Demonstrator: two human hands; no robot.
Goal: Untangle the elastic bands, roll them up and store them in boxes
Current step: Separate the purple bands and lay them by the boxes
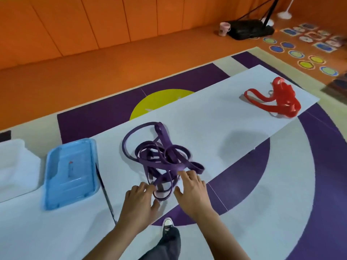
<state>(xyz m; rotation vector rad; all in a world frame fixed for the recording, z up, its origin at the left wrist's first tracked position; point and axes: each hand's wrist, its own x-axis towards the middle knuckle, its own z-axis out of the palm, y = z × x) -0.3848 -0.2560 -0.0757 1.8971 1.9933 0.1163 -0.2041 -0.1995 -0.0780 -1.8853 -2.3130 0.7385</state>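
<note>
At near side, your left hand (140,198) pinches purple tangle (161,156) loop, right hand (194,191) fingers spread on it; red tangle (279,100) untouched, blue box (50,184) bandless, all steps remain.

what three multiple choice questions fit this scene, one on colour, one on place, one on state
1. What colour is the tray left of the purple bands?
A) blue
B) green
C) yellow

2. Where do the red bands lie?
A) in the tray
B) at the far right end of the white sheet
C) in a bucket

3. What state are the purple bands in?
A) rolled up
B) cut into pieces
C) tangled in a loose heap

Answers:
1 A, the tray is pale blue.
2 B, they sit on the sheet near its far right corner.
3 C, their loops cross over one another and none is rolled.
</note>
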